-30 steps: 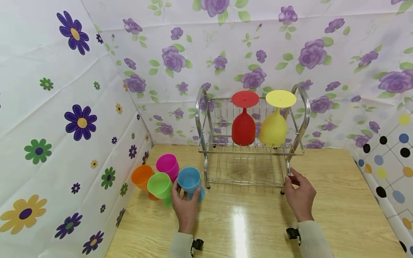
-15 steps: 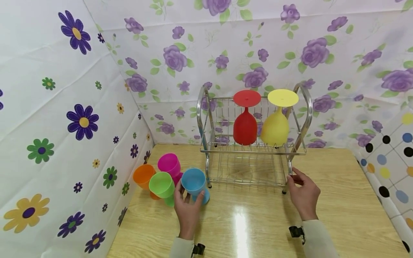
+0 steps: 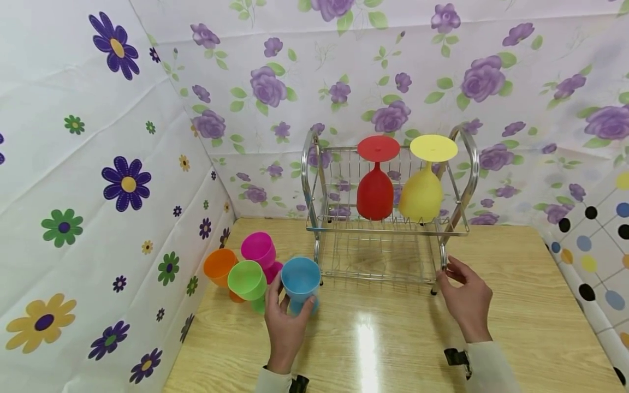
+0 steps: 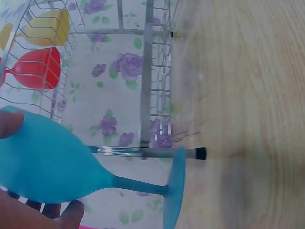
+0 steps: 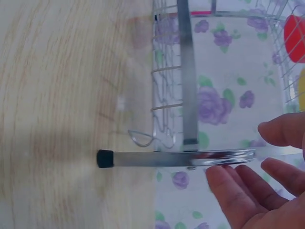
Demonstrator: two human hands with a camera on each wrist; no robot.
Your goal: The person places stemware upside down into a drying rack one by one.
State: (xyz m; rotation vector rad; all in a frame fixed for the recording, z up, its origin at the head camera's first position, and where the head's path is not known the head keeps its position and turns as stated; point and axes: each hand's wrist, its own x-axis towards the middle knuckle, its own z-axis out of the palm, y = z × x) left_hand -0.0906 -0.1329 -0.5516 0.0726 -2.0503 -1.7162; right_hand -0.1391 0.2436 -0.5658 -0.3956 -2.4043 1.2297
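Note:
My left hand (image 3: 286,327) grips a blue plastic goblet (image 3: 301,277) by its bowl, thumb on one side and fingers on the other. The goblet is mouth up; in the left wrist view its foot (image 4: 175,188) appears off the tabletop. My right hand (image 3: 466,297) holds the front right leg of a metal dish rack (image 3: 388,232), with the leg between thumb (image 5: 283,130) and fingers. On the rack's upper tier, a red goblet (image 3: 375,194) and a yellow goblet (image 3: 421,194) stand upside down side by side.
Left of the blue goblet, orange (image 3: 219,266), green (image 3: 247,279) and magenta (image 3: 258,248) goblets stand mouth up, close together. Flowered sheets (image 3: 265,125) hang behind and at the left of the wooden table (image 3: 393,344). A dotted sheet (image 3: 597,273) is at the right.
My left hand has drawn the blue goblet a little to the right, away from the green and magenta ones. The right hand stays at the rack's leg. The head view has shifted slightly.

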